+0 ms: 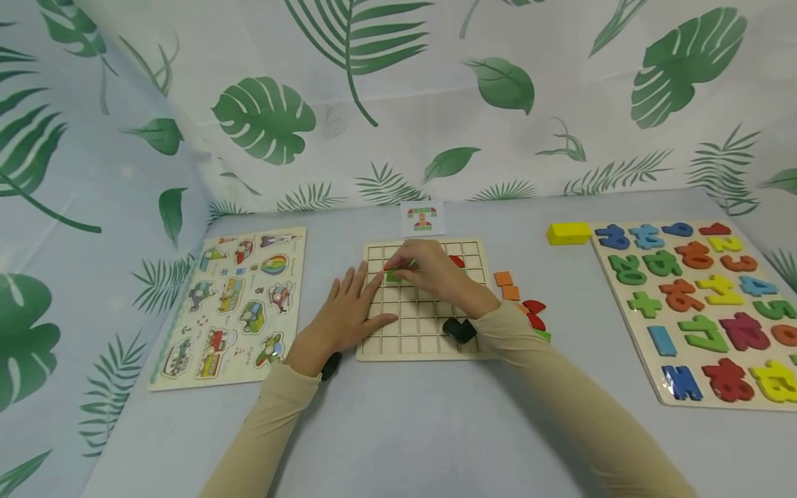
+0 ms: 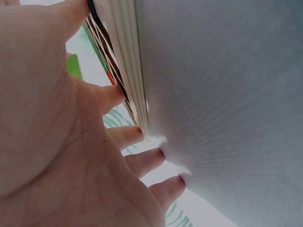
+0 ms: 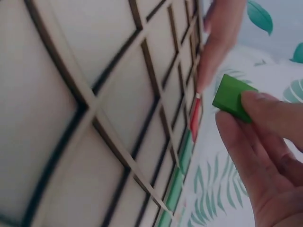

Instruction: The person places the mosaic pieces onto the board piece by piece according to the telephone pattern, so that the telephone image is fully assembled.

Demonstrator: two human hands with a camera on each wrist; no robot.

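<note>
My right hand [image 1: 429, 273] pinches a green square block [image 3: 232, 96] between thumb and fingers, over the upper left part of a wooden grid board [image 1: 414, 339]. My left hand [image 1: 342, 315] lies along the board's left edge, fingers spread and thumb on the grid. In the right wrist view a red piece [image 3: 195, 116] sits in the grid near a left fingertip, with green pieces [image 3: 177, 182] in line beyond it. A red rounded piece [image 1: 457, 261] shows at the board's upper right in the head view. My right hand hides part of the upper grid.
A pattern card [image 1: 423, 218] lies behind the board. To the right are loose orange squares [image 1: 503, 279] and red pieces [image 1: 534, 321]. A yellow block [image 1: 569, 234] stands beside a number puzzle [image 1: 641, 360]. A vehicle picture puzzle [image 1: 292, 252] lies at left.
</note>
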